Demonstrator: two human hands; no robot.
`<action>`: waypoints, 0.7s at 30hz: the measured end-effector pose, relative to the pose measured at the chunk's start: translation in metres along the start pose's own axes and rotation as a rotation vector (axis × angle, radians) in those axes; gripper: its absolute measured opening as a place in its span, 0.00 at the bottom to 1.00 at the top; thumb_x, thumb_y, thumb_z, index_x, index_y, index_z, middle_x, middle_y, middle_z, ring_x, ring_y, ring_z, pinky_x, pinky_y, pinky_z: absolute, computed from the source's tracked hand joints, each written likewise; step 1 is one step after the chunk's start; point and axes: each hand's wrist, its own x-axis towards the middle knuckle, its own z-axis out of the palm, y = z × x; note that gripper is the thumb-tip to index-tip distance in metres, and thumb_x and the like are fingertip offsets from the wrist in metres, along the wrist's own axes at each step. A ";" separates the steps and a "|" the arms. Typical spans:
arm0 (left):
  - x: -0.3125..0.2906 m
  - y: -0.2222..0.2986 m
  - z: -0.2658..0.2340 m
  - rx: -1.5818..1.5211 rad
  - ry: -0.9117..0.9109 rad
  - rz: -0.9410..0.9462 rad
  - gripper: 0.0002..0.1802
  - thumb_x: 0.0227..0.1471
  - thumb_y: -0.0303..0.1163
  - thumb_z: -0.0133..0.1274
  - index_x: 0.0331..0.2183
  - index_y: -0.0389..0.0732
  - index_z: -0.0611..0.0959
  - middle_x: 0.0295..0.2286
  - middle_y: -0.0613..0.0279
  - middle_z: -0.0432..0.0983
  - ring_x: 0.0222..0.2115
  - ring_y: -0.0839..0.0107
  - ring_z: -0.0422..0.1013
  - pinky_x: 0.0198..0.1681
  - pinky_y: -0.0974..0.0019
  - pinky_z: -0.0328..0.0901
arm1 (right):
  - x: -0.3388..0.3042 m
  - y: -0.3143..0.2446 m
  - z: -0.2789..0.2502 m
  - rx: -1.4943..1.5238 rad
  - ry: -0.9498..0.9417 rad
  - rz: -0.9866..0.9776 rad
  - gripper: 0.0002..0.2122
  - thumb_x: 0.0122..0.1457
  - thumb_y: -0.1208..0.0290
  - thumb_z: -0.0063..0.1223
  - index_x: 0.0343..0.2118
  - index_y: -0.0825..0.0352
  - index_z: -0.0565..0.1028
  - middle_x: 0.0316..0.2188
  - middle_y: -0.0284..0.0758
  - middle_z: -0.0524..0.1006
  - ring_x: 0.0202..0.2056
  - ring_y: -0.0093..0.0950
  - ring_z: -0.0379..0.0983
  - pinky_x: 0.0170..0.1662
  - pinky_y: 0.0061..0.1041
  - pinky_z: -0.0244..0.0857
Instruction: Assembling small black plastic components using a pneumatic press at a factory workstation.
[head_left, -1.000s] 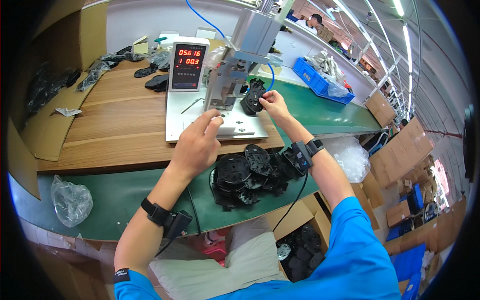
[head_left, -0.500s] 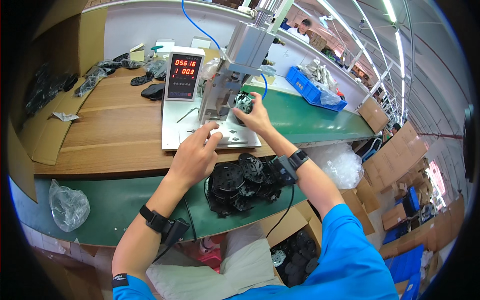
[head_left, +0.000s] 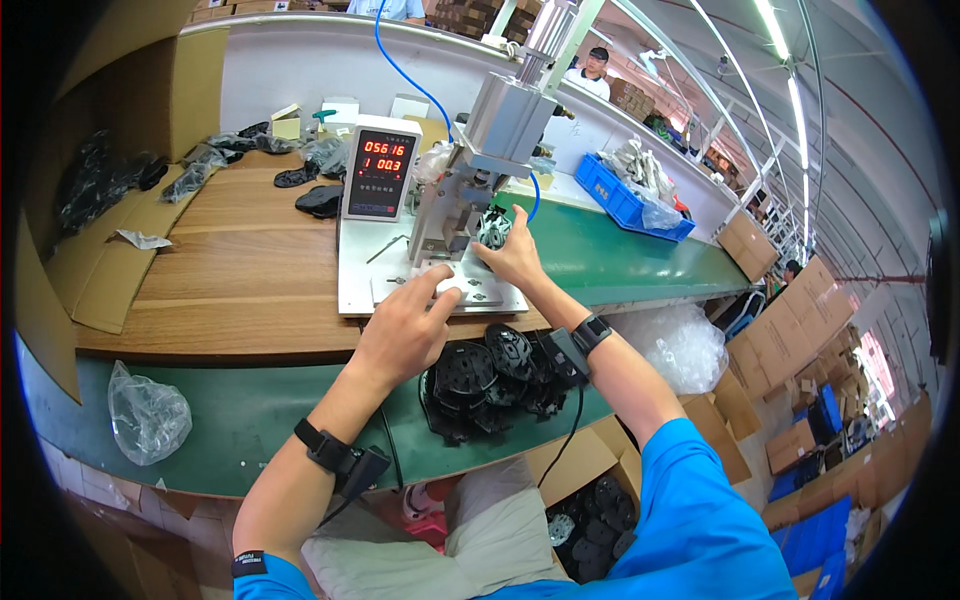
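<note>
A metal bench press (head_left: pixel 455 215) with an upright cylinder stands on a pale base plate (head_left: pixel 360 290). My left hand (head_left: pixel 405 325) is at the front of that plate, its index finger and thumb apart over the low fixture (head_left: pixel 485 292) under the press head. My right hand (head_left: pixel 515 258) is at the press's right side, thumb and fingers spread around the near side of a silvery-black part (head_left: pixel 493 228). Whether it touches that part cannot be made out. Dark round plastic parts (head_left: pixel 465 370) lie heaped on the green bench just in front of the plate.
A display box (head_left: pixel 383 168) with red digits stands left of the press. Bagged dark parts (head_left: pixel 210 165) lie on the wooden board. A blue crate (head_left: pixel 630 200) sits at the right rear, a clear bag (head_left: pixel 150 415) at the left. Below is an open carton (head_left: pixel 625 455) of dark parts.
The whole view has shifted, so the bench appears slightly lower and further right. My hands keep nearly the same places at the press.
</note>
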 end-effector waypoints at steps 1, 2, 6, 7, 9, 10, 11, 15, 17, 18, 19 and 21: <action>0.000 0.000 0.000 0.001 0.001 0.001 0.23 0.42 0.17 0.57 0.45 0.35 0.78 0.52 0.48 0.73 0.44 0.51 0.78 0.47 0.52 0.75 | -0.001 0.002 0.001 0.001 0.005 -0.012 0.50 0.50 0.60 0.74 0.68 0.74 0.51 0.49 0.63 0.75 0.53 0.57 0.74 0.59 0.48 0.68; 0.001 -0.001 0.000 0.000 0.001 0.005 0.23 0.43 0.17 0.57 0.45 0.35 0.78 0.52 0.48 0.73 0.43 0.51 0.78 0.47 0.52 0.75 | -0.001 0.005 0.002 0.002 0.010 -0.024 0.50 0.50 0.59 0.74 0.68 0.74 0.51 0.49 0.64 0.75 0.53 0.57 0.74 0.59 0.48 0.68; -0.002 -0.001 -0.002 0.009 -0.005 0.001 0.23 0.43 0.17 0.57 0.45 0.35 0.78 0.53 0.48 0.73 0.43 0.52 0.78 0.46 0.52 0.75 | 0.000 -0.006 -0.002 0.020 -0.045 0.046 0.50 0.49 0.60 0.74 0.68 0.74 0.52 0.49 0.63 0.75 0.53 0.58 0.74 0.58 0.48 0.68; -0.003 -0.001 -0.002 0.010 -0.006 0.001 0.23 0.43 0.17 0.57 0.45 0.35 0.78 0.53 0.48 0.73 0.43 0.52 0.78 0.46 0.52 0.75 | -0.001 -0.009 -0.003 0.033 -0.037 0.058 0.51 0.49 0.60 0.75 0.68 0.74 0.52 0.49 0.63 0.76 0.53 0.58 0.74 0.58 0.48 0.68; -0.002 -0.001 -0.001 0.007 -0.019 -0.005 0.23 0.43 0.17 0.57 0.45 0.35 0.78 0.53 0.48 0.73 0.43 0.52 0.78 0.46 0.52 0.75 | -0.001 -0.010 -0.004 0.045 -0.029 0.071 0.51 0.48 0.60 0.75 0.68 0.74 0.52 0.49 0.63 0.76 0.53 0.58 0.74 0.58 0.48 0.68; -0.002 0.000 0.000 0.005 -0.020 -0.004 0.23 0.43 0.17 0.57 0.45 0.35 0.78 0.53 0.48 0.73 0.43 0.52 0.78 0.46 0.52 0.75 | 0.000 -0.009 -0.004 0.048 -0.031 0.079 0.50 0.48 0.60 0.75 0.68 0.74 0.52 0.49 0.63 0.76 0.53 0.58 0.75 0.58 0.48 0.69; -0.001 0.000 0.001 0.008 -0.008 0.002 0.23 0.43 0.17 0.57 0.45 0.35 0.78 0.53 0.48 0.73 0.43 0.52 0.78 0.46 0.52 0.75 | 0.000 -0.008 -0.004 0.052 -0.034 0.086 0.50 0.48 0.60 0.75 0.68 0.74 0.53 0.49 0.63 0.76 0.53 0.58 0.75 0.58 0.49 0.69; -0.002 0.000 0.001 -0.001 -0.022 -0.007 0.23 0.42 0.17 0.57 0.45 0.35 0.78 0.53 0.48 0.73 0.42 0.52 0.78 0.46 0.52 0.75 | -0.005 -0.005 0.002 0.010 0.018 0.017 0.48 0.49 0.62 0.74 0.67 0.75 0.53 0.48 0.63 0.77 0.52 0.58 0.76 0.57 0.48 0.70; -0.001 0.000 0.002 -0.001 -0.016 -0.003 0.23 0.42 0.17 0.57 0.45 0.35 0.78 0.53 0.48 0.73 0.42 0.52 0.78 0.46 0.52 0.75 | -0.004 -0.002 0.000 0.027 -0.004 0.038 0.48 0.50 0.61 0.73 0.67 0.75 0.54 0.48 0.63 0.77 0.52 0.58 0.76 0.57 0.48 0.70; -0.001 -0.001 0.001 -0.001 -0.011 0.001 0.23 0.42 0.17 0.57 0.44 0.35 0.78 0.53 0.48 0.73 0.42 0.52 0.78 0.46 0.52 0.75 | -0.003 -0.002 -0.001 0.027 -0.006 0.037 0.48 0.50 0.61 0.73 0.67 0.75 0.54 0.48 0.63 0.77 0.52 0.58 0.76 0.57 0.48 0.70; -0.002 -0.001 0.001 0.000 -0.010 0.000 0.23 0.42 0.17 0.57 0.44 0.35 0.78 0.53 0.48 0.73 0.42 0.52 0.78 0.46 0.52 0.75 | -0.002 -0.003 -0.003 0.024 0.001 0.049 0.48 0.50 0.61 0.73 0.67 0.75 0.54 0.48 0.62 0.77 0.52 0.58 0.76 0.57 0.48 0.70; -0.003 -0.001 0.001 0.008 -0.016 0.004 0.23 0.43 0.17 0.57 0.44 0.35 0.78 0.53 0.48 0.73 0.42 0.52 0.78 0.46 0.52 0.75 | 0.000 -0.004 -0.004 0.021 0.007 0.063 0.48 0.50 0.61 0.74 0.67 0.75 0.54 0.49 0.62 0.77 0.52 0.58 0.76 0.58 0.48 0.70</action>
